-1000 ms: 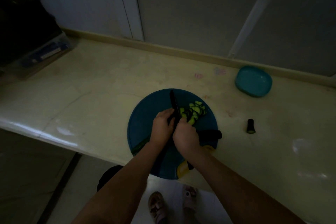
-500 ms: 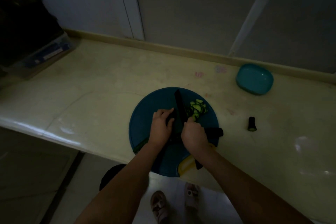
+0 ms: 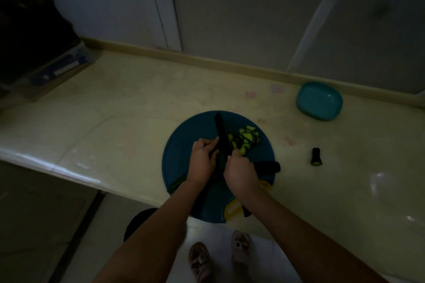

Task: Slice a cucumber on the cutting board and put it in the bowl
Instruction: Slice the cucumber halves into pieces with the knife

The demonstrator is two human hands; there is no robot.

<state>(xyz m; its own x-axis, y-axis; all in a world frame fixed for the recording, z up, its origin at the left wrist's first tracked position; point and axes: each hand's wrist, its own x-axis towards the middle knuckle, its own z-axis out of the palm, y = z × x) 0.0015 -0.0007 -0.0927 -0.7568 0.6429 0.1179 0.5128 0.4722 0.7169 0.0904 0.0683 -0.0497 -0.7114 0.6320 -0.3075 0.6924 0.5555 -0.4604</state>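
Observation:
A round blue cutting board (image 3: 184, 145) lies at the counter's front edge. My right hand (image 3: 241, 172) grips a dark knife (image 3: 222, 135), its blade pointing away from me across the board. Left of the blade, my left hand (image 3: 202, 161) presses down on the cucumber (image 3: 177, 184), which is mostly hidden under my hand and arm. A heap of pale green cucumber slices (image 3: 246, 139) lies just right of the blade. A dark cucumber chunk (image 3: 268, 166) rests on the board by my right hand. The teal bowl (image 3: 319, 101) stands at the back right, with nothing in it.
A short cucumber end piece (image 3: 316, 156) lies on the cream counter (image 3: 115, 110) to the right of the board. A dark bag on a box (image 3: 34, 48) fills the back left corner. Below the counter edge I see my feet (image 3: 218, 259) on the floor.
The knife blade has shifted a little to the right and back while both hands stay on the board. The slice heap looks about the same.

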